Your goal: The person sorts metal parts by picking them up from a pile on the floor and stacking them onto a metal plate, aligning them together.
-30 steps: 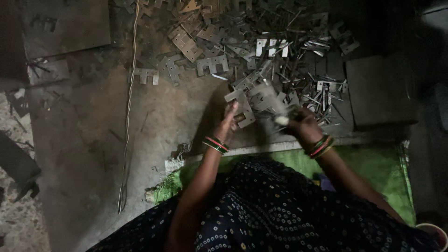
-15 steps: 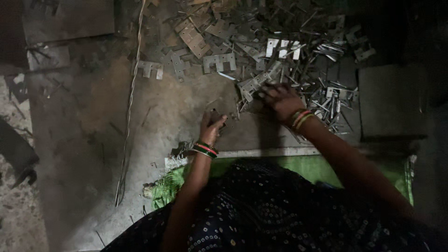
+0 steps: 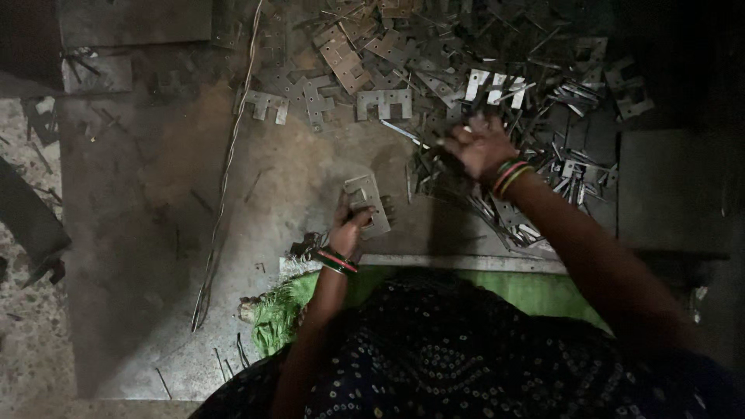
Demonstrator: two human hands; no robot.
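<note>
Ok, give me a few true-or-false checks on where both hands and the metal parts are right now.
1. The left hand holds a flat metal plate. True.
2. The right hand rests in the person's lap. False: it reaches into the pile of metal parts.
3. Both wrists carry bangles. True.
4. The plate lies under the green cloth. False: it is out on the grey floor.

Striped bangles [image 3: 508, 177] on both wrists; dark dotted dress [image 3: 466, 357].
</note>
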